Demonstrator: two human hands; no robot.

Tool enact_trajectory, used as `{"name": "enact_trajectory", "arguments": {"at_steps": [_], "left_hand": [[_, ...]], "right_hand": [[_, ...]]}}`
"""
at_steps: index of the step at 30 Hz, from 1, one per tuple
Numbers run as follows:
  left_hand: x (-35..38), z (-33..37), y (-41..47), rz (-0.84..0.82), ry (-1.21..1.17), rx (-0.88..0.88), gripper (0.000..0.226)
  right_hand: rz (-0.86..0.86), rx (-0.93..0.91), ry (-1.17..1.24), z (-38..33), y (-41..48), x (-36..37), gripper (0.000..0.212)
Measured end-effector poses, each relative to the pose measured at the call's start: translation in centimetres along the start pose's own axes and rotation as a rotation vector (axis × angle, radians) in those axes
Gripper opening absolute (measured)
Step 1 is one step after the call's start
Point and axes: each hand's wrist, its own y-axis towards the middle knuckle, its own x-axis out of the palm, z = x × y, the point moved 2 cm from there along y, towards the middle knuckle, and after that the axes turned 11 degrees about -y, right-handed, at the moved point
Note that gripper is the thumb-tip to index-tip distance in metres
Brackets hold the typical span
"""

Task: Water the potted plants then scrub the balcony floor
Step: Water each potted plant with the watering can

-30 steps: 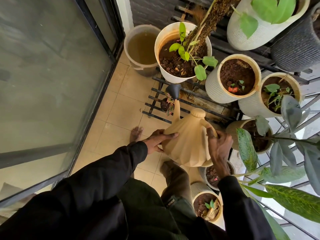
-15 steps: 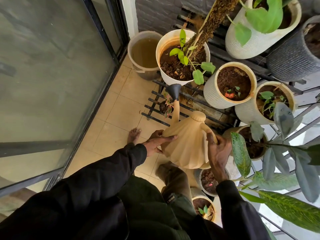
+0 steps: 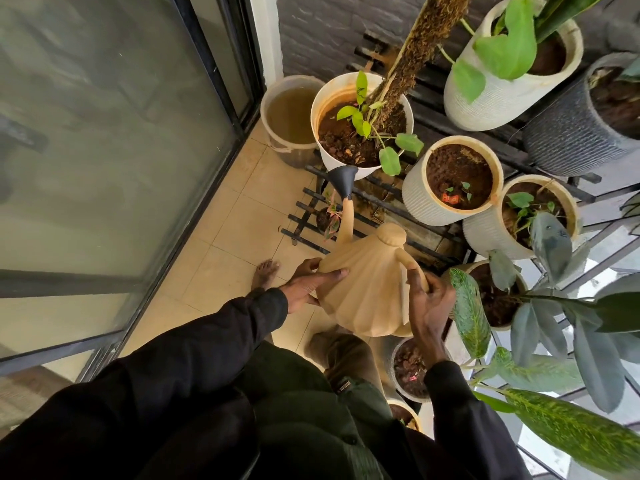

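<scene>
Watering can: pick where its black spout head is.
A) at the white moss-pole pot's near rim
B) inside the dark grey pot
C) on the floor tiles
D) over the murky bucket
A: the black spout head overlaps the near rim of the white pot, apart from the bucket.

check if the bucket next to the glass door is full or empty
Nearly full: murky brownish water stands a little below the rim of the bucket, with only a narrow band of inner wall showing above it.
</scene>
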Motion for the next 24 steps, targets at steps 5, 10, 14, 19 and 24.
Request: {"name": "enact_trajectory", "arguments": {"at_steps": [5,10,14,19,24], "left_hand": [[0.5,-0.4,-0.3,0.006,-0.022,0.021,0.108],[1.0,-0.4,-0.5,0.013,-0.023,0.035,0.101],[1.5,-0.2,-0.8,0.028,-0.014,0.051,0.090],[1.8,0.2,-1.0,0.014,-0.013,0.055,0.070],[1.8,1.0,-1.5,-0.033,0.004,0.061,0.061]], "right_hand": [[-0.005,0.013,0.023,0.5,0.1,-0.7,0.055],[-0.007,-0.011,0.044,0.4,-0.3,-1.7,0.048],[-0.002,-0.078,0.053,-0.4,-0.6,-2.6,0.056],[0.008,-0.104,0.028,0.0,-0.5,-3.2,0.056],[0.025,-0.168,0.087,-2.0,-1.4,-4.6,0.050]]}}
